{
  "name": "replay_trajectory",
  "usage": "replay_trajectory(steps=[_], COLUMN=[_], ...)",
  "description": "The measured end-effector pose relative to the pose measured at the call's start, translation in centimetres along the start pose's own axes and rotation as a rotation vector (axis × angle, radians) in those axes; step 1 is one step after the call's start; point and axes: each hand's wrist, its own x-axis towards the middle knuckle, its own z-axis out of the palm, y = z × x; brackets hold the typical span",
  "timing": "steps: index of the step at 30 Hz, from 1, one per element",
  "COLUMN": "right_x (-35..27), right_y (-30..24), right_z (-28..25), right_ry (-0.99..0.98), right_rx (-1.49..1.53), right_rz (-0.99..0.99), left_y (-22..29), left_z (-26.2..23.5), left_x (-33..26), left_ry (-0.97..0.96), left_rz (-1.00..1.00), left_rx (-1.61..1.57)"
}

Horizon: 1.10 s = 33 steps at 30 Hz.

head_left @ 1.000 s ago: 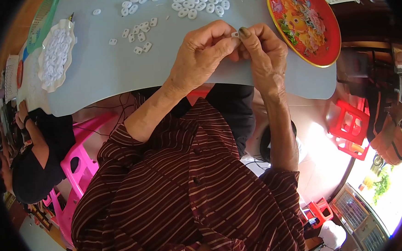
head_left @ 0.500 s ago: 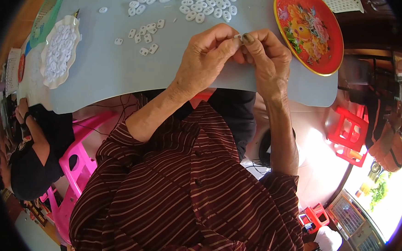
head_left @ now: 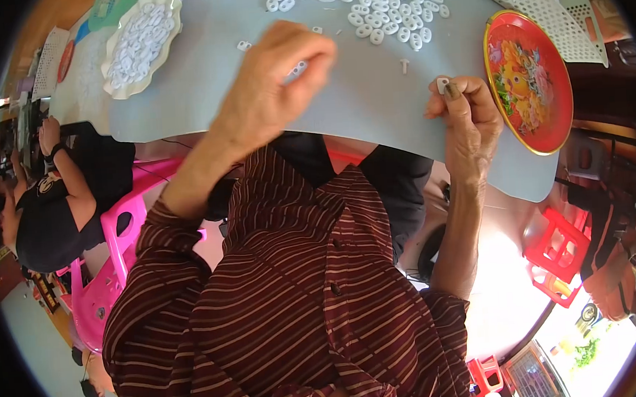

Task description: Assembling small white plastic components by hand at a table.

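Observation:
My right hand (head_left: 466, 117) pinches a small white plastic piece (head_left: 442, 84) between thumb and forefinger at the near edge of the grey table (head_left: 202, 82). My left hand (head_left: 271, 85) hovers over the table, fingers curled down toward a few loose white ring pieces (head_left: 297, 69); whether it holds anything I cannot tell. A large scatter of the same white ring pieces (head_left: 372, 9) lies farther back. A single small white piece (head_left: 404, 65) rests on the table between my hands.
A red round tray (head_left: 529, 80) with a colourful picture lies right of my right hand. White perforated baskets (head_left: 531, 0) sit at the back right. A scalloped white dish (head_left: 137, 42) heaped with pieces is at the left. Another person in black sits on a pink chair (head_left: 117, 240).
My hands, joined together on a piece before, have separated. The left hand moved left and forward toward the loose pieces; the right hand stays at the edge holding the piece.

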Motion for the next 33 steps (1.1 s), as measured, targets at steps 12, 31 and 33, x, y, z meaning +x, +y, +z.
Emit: replay_trajectory(steps=[12,31,33], right_x=[0.1,-0.1,0.0], right_y=[0.7,-0.3,-0.3], right_z=[0.0,0.0,0.1], right_ry=[-0.026,-0.071,-0.064], right_rx=[0.023,-0.02,0.0], right_rz=[-0.033,-0.024,-0.007], left_y=[-2.7,-3.4,-3.6], left_z=[0.8,6.1,6.0], left_x=[0.3,7.9,7.8], left_ry=[-0.037,-0.235,-0.197], left_rz=[0.217,0.369,0.43], left_rx=[0.522,0.479,0.46])
